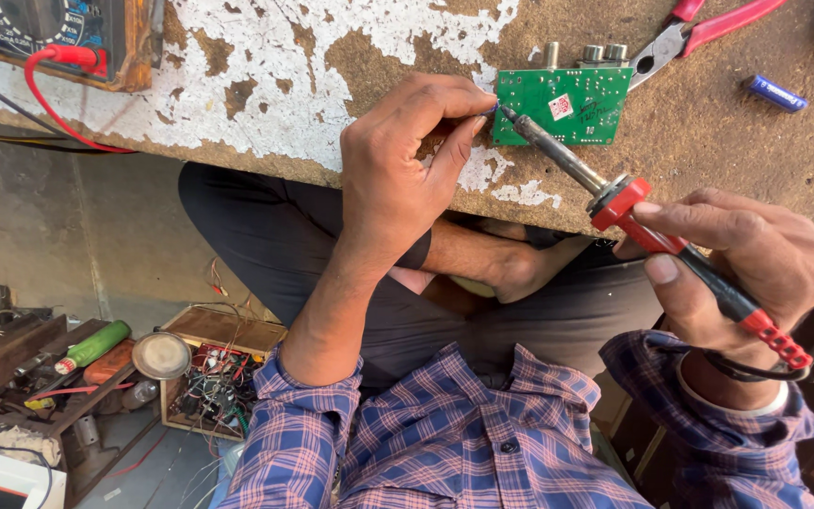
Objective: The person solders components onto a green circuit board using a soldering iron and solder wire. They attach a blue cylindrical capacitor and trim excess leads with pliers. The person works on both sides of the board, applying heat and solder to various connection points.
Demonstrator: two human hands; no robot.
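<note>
Fingers of the left hand are pinched nearly shut, thumb against forefinger, on something thin and bluish at their tips; it is too small to tell what it is. Just beyond those fingertips lies the green rectangular circuit board, flat on the worn brown workbench with flaking white paint, its near corner almost touching the pinch. The right hand is wrapped closed around the red and black handle of a soldering iron with a grey metal shaft. From this grip the shaft slants up and away, and its tip meets the board's corner right beside the left fingertips. Past the board, farther from both hands, red-handled pliers rest on the bench, with a small blue cylinder near them. Well off from the left knuckles, a multimeter with a red lead sits at the bench edge.
</note>
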